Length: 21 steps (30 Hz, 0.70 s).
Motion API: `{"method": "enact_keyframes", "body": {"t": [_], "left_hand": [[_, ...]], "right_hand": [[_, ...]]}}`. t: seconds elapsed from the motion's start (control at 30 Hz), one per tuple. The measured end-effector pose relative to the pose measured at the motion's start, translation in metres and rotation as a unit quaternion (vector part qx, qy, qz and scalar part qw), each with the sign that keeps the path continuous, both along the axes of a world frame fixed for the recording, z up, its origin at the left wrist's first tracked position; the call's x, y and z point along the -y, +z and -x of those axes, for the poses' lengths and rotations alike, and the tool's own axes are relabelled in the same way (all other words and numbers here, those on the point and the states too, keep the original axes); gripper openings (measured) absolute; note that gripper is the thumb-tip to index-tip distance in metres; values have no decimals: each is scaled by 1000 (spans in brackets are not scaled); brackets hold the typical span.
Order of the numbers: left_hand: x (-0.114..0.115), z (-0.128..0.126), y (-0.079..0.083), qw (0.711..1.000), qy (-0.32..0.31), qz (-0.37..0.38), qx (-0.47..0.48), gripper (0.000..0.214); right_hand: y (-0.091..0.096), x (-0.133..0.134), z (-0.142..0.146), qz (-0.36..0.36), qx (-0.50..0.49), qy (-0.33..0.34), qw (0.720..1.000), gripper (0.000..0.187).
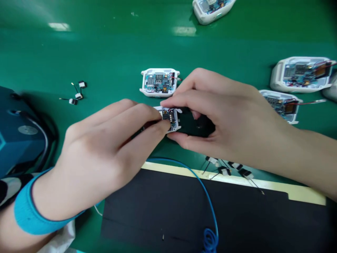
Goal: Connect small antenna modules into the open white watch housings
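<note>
Nothing legible; markings on the held circuit board (pixel 167 115) seem too blurred.

The bench (pixel 105 45) reads to me as a smooth green sheet, glossy enough to carry bright patches of glare. The small casing (pixel 171 117) I hold looks like white moulded plastic with a soft sheen, as does the open casing (pixel 159 82) beyond it. The black mat (pixel 171 211) along the near edge is matt; the blue cable (pixel 207 197) is shiny plastic; my wristband (pixel 26 214) is smooth and rubbery.

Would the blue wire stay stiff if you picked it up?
Probably floppy: the blue wire curves loosely over the black mat and coils at its end. It looks thin, so likely light too.
</note>
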<state>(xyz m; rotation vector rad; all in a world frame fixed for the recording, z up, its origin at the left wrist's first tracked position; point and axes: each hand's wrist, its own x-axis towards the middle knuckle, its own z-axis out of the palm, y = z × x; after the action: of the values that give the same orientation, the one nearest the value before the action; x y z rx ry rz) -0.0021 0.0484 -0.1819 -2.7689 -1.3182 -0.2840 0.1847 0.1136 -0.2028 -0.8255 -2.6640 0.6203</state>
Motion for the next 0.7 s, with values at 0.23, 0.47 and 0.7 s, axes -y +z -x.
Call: {"method": "enact_keyframes", "body": {"t": [0.23, 0.47, 0.7], "left_hand": [[-3, -2, 2, 999, 14, 29, 23, 27], [-5, -2, 1, 999, 10, 36, 29, 28], [-4, -2, 1, 999, 21, 34, 22, 25]], "right_hand": [[1, 0, 1, -10, 17, -5, 1000, 30], [1, -1, 0, -25, 22, 5, 999, 29], [0, -2, 0, -35, 14, 19, 999, 28]]}}
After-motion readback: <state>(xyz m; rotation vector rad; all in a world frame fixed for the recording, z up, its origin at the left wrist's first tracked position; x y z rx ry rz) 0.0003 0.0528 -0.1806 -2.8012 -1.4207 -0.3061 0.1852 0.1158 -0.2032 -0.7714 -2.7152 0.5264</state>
